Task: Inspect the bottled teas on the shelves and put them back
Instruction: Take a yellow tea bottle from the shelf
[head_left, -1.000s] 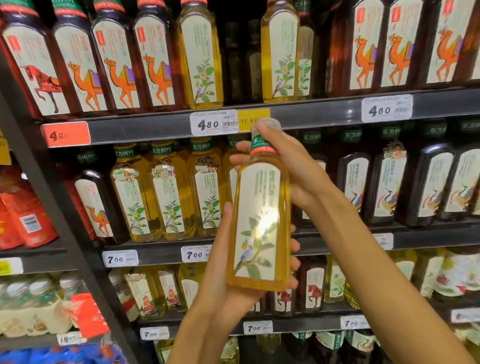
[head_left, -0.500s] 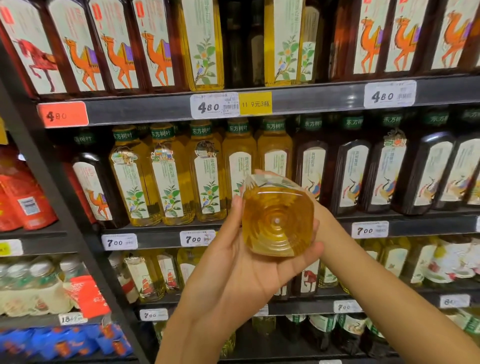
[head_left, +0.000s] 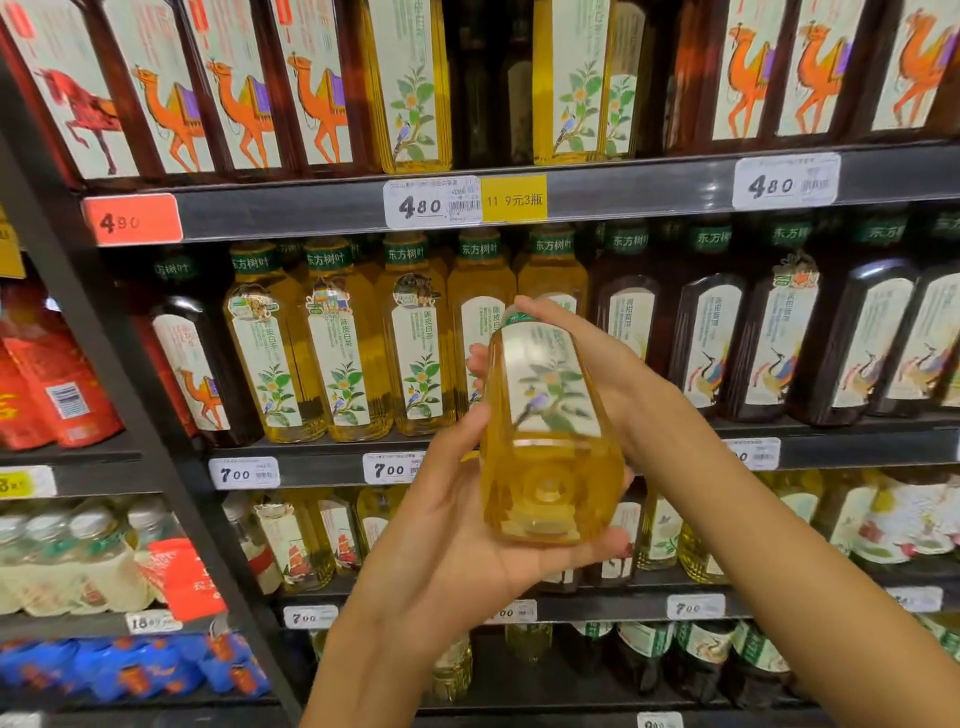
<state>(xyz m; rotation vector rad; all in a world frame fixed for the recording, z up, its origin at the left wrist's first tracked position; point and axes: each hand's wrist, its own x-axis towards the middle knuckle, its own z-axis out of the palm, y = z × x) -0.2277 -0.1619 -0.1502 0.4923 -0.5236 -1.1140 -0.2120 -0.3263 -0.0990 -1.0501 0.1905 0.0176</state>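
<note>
The yellow tea bottle (head_left: 550, 431) lies tilted, base toward the camera, before the middle shelf (head_left: 332, 470). The left hand (head_left: 457, 540) cups its base, the right hand (head_left: 587, 358) curls round the neck (cap hidden); a loose palm could let it slide.

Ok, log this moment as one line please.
phase: inspecting | held: yellow tea bottle, tilted, base toward camera | left hand: cradles base | right hand: grips cap end | shelf: not yet restocked
</note>
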